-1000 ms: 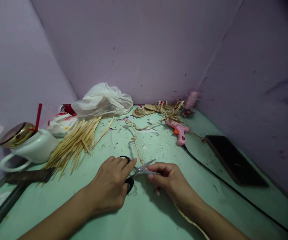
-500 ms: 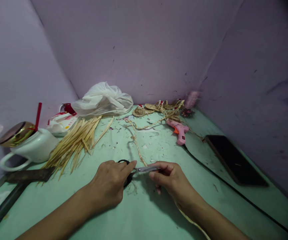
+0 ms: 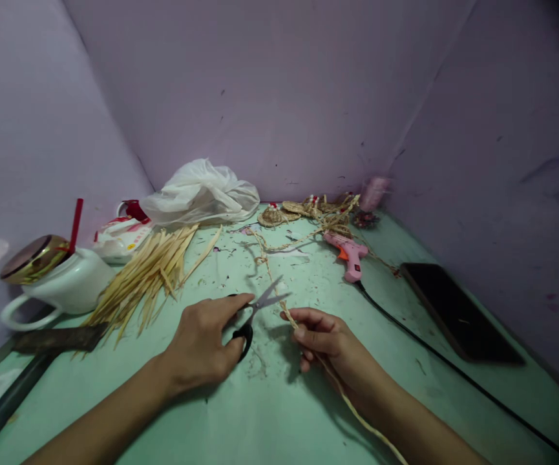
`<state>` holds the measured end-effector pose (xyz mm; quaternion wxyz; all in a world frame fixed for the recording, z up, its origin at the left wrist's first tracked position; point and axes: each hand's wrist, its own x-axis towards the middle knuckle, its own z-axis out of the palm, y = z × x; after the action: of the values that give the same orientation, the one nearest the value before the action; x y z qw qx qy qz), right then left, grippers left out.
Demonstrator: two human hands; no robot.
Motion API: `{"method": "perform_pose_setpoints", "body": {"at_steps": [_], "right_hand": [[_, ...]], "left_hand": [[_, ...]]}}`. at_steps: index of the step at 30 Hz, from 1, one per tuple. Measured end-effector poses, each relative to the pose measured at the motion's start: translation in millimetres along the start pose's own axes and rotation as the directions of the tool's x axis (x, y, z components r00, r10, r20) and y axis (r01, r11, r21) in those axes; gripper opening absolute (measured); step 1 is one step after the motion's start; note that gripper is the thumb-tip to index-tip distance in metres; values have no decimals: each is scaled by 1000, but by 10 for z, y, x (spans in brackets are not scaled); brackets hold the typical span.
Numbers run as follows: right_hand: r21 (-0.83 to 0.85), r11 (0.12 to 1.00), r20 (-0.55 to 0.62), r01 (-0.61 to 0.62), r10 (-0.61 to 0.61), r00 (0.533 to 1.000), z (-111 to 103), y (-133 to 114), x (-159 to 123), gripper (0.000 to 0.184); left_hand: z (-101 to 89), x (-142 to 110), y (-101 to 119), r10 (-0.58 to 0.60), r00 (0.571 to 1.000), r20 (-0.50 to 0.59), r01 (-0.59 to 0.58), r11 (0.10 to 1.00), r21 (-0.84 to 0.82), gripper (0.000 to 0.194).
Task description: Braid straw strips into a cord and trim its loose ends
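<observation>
My left hand (image 3: 207, 341) holds a pair of black-handled scissors (image 3: 245, 332), thumb and fingers at the handle loops. The blades are spread apart, their tips close to a braided straw cord (image 3: 286, 309). Between the thumb and fingers of my right hand (image 3: 325, 342) the cord is pinched. From there its tail runs down over the table toward me, while the other part stretches away to a tangle of cord (image 3: 337, 223) at the back.
Left stand a white cup (image 3: 83, 281), dry straw strips (image 3: 148, 278) and a hammer (image 3: 61, 337). A plastic bag (image 3: 206, 194) and small woven straw hats (image 3: 276, 215) lie at the back. Right are a pink glue gun (image 3: 349, 252), its cable and a phone (image 3: 453, 310).
The scissors' blades have opened and swung to point up and away. My left thumb and fingers have spread apart. The cord now shows clearly in my right hand, away from the blades.
</observation>
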<state>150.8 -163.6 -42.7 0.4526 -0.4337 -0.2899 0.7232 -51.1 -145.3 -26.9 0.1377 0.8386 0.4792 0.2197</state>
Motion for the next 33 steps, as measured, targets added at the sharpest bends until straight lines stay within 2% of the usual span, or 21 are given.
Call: {"method": "perform_pose_setpoints", "body": {"at_steps": [2,6,12,17,24,28,33], "right_hand": [[-40,999,-24,25,-26,999,1,2,0,26],[-123,991,-63,56,-64,996,17,-4,-15,27],[-301,951,-83,72,-102,991,35,-27,-44,33],[-380,916,-47,129,-158,986,17,-52,-45,32],[-343,933,-20,107,-121,992,39,-85,-52,29],[-280,959,-21,51,-59,998,38,-67,-48,28],[-215,976,-10,30,-33,999,19,-54,-41,27]], "left_hand": [[6,-11,2,85,996,37,-89,988,126,51],[7,-5,23,141,985,98,-163,946,280,53],[-33,15,33,175,973,148,-216,913,345,58],[-49,2,-21,194,957,214,-261,899,351,60],[-69,-13,-67,205,949,241,-285,886,365,59],[-93,-3,-73,213,938,273,-310,866,391,59],[-91,-2,-89,223,937,269,-312,881,356,57]]}}
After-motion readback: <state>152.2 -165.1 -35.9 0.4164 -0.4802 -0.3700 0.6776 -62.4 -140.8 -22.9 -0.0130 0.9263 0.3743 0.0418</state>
